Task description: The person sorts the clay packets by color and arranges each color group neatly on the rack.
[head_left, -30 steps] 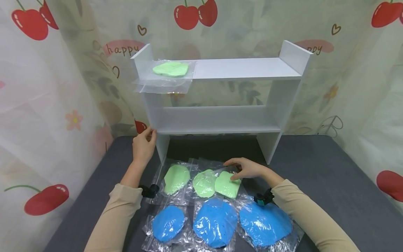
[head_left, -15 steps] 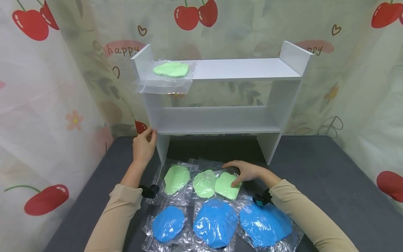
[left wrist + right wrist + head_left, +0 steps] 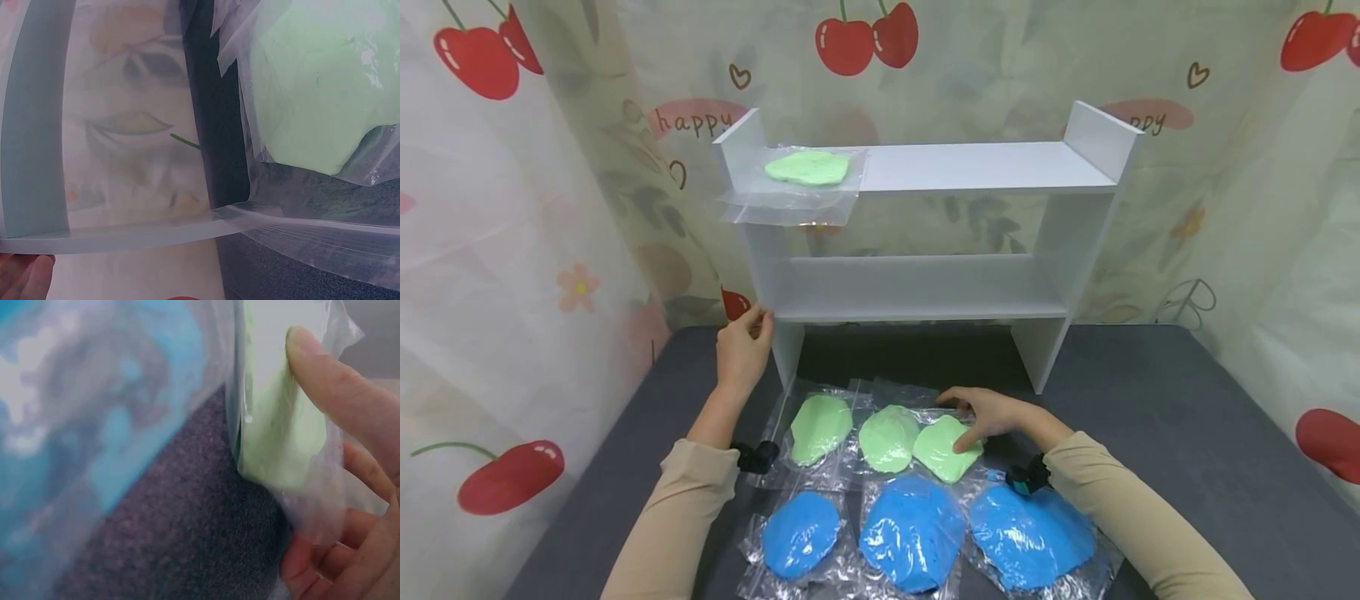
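From my station I list: one right hand [image 3: 996, 414], thumb on the front and fingers behind, clamped on the rightmost green bagged slab [image 3: 946, 454], which is at the right end of the far row before the shelf; one left hand [image 3: 743, 350], fingertips touching the left side of the white shelf [image 3: 970, 168], though whether they pinch its panel I cannot tell. Same row: a middle green slab [image 3: 887, 438] and a left green slab [image 3: 821, 428], both in clear bags. Near row: three blue bagged slabs [image 3: 913, 533]. On the shelf's top board, left end: one green slab [image 3: 808, 167], its bag overhanging the near edge. Beneath: dark table [image 3: 1150, 417].
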Available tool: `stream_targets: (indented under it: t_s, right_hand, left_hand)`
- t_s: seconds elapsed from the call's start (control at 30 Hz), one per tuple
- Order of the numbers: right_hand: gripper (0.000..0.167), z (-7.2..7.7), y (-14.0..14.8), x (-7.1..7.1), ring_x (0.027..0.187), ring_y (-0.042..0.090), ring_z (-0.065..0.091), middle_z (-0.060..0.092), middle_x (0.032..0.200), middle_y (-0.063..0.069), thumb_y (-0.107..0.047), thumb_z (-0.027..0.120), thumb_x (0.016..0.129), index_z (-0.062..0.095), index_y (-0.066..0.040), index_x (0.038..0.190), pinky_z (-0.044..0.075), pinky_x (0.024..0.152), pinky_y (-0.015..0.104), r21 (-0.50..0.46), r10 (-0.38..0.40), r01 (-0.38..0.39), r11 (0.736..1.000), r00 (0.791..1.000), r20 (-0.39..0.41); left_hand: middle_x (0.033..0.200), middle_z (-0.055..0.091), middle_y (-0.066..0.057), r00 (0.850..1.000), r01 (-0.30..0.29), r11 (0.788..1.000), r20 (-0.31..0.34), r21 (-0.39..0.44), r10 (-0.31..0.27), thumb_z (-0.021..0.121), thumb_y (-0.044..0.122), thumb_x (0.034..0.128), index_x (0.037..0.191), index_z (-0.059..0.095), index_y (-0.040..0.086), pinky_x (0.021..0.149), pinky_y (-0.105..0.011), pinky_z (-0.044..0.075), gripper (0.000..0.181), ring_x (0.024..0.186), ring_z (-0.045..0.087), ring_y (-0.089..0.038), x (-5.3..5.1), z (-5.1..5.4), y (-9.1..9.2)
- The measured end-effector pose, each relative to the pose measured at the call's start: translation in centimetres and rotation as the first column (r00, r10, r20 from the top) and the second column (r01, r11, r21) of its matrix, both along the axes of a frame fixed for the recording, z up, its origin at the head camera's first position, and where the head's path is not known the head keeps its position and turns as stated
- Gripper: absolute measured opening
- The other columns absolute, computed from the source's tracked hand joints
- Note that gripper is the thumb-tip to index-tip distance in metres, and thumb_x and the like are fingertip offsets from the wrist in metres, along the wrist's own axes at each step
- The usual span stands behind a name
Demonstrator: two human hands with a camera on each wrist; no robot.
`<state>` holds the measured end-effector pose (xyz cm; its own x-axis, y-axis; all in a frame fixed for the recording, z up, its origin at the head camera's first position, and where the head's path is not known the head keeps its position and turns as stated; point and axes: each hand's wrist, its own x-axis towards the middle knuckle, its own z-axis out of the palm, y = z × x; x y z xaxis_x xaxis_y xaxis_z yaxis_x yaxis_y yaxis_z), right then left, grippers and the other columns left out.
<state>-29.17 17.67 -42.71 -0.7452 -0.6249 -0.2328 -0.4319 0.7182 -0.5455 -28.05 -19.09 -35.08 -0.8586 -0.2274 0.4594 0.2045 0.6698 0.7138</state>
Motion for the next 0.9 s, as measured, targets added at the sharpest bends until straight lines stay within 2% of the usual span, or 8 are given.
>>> stream_targets:
  t_s: [0.1, 0.3, 0.43, 0.67, 0.9]
  right_hand:
    - [0.083, 0.1, 0.1, 0.3, 0.101, 0.022, 0.053, 0.056, 0.116, 0.012, -0.038, 0.082, 0.069, 0.042, -0.012, 0.138, 0.049, 0.078, 0.037, -0.001, -0.018, 0.018, 1.0, 1.0, 0.004]
    - [0.083, 0.4, 0.6, 0.8, 0.086, 0.016, 0.051, 0.057, 0.103, 0.007, -0.034, 0.081, 0.07, 0.039, -0.012, 0.139, 0.045, 0.066, 0.029, -0.033, -0.018, 0.018, 0.999, 1.0, -0.002]
    - [0.078, 0.5, 1.0, 1.1, 0.086, 0.014, 0.05, 0.055, 0.108, 0.008, -0.031, 0.079, 0.074, 0.039, -0.012, 0.139, 0.044, 0.065, 0.027, -0.072, -0.002, 0.001, 0.997, 1.0, -0.009]
    - [0.072, 0.6, 1.6, 1.5, 0.07, 0.012, 0.043, 0.051, 0.086, 0.005, -0.026, 0.074, 0.08, 0.036, -0.013, 0.138, 0.038, 0.058, 0.025, -0.138, 0.035, -0.036, 0.99, 0.999, -0.01]
    - [0.059, 0.8, 2.0, 1.6, 0.081, 0.012, 0.048, 0.055, 0.103, 0.006, -0.025, 0.072, 0.082, 0.044, -0.014, 0.134, 0.042, 0.061, 0.023, -0.166, 0.075, -0.082, 0.983, 0.996, -0.042]
  left_hand:
    - [0.105, 0.07, -0.017, 1.0, 0.0, 1.0, 0.0, 0.0, 0.0, 0.051, 0.023, 0.096, 0.128, 0.058, 0.007, 0.075, -0.046, 0.052, 0.036, 0.094, 0.068, -0.032, 0.0, 0.0, 0.0]
    - [0.104, 0.07, -0.017, 1.0, -0.004, 1.0, -0.008, -0.007, 0.004, 0.051, 0.024, 0.096, 0.127, 0.059, 0.007, 0.074, -0.046, 0.052, 0.036, 0.093, 0.068, -0.032, 0.0, -0.1, 0.0]
    - [0.105, 0.07, -0.017, 1.0, -0.004, 1.0, -0.009, -0.007, 0.004, 0.05, 0.024, 0.0961, 0.127, 0.059, 0.008, 0.075, -0.046, 0.052, 0.036, 0.093, 0.068, -0.032, 0.0, -0.1, -0.1]
    - [0.106, 0.069, -0.017, 1.0, -0.01, 1.0, -0.006, -0.007, 0.01, 0.05, 0.023, 0.0961, 0.127, 0.059, 0.008, 0.075, -0.046, 0.052, 0.036, 0.093, 0.068, -0.032, -0.1, -0.1, -0.1]
    - [0.108, 0.069, -0.018, 1.0, -0.003, 1.0, 0.006, -0.005, 0.004, 0.05, 0.023, 0.0964, 0.129, 0.057, 0.008, 0.075, -0.045, 0.052, 0.037, 0.094, 0.068, -0.032, 0.0, 0.0, -0.1]
